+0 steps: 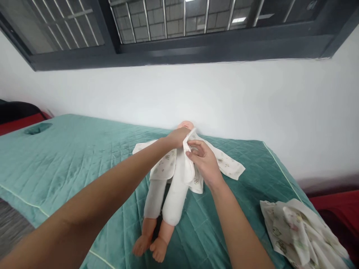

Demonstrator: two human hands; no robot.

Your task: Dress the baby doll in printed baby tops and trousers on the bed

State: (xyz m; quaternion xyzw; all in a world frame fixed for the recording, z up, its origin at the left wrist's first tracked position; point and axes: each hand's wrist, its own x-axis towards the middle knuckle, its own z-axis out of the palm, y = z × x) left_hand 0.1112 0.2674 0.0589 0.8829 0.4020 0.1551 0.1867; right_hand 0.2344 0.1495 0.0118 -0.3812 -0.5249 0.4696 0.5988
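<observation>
A baby doll (175,205) lies on its back with its feet toward me, its legs and body covered in white cloth. A white printed baby shirt (230,164) is spread open under and around it, one sleeve stretched out to the right. My right hand (206,160) pinches the shirt's front edge between thumb and fingers over the doll's chest. My left hand (180,137) reaches across the chest just below the doll's head (186,124). Its fingers are hidden behind the lifted shirt edge, so their hold cannot be seen.
A green quilted cover (92,149) spreads under the doll. Crumpled printed cloth (303,231) lies at the lower right. A white wall (252,101) rises behind, below a barred window (179,22). Red and black things (21,114) stand at the far left.
</observation>
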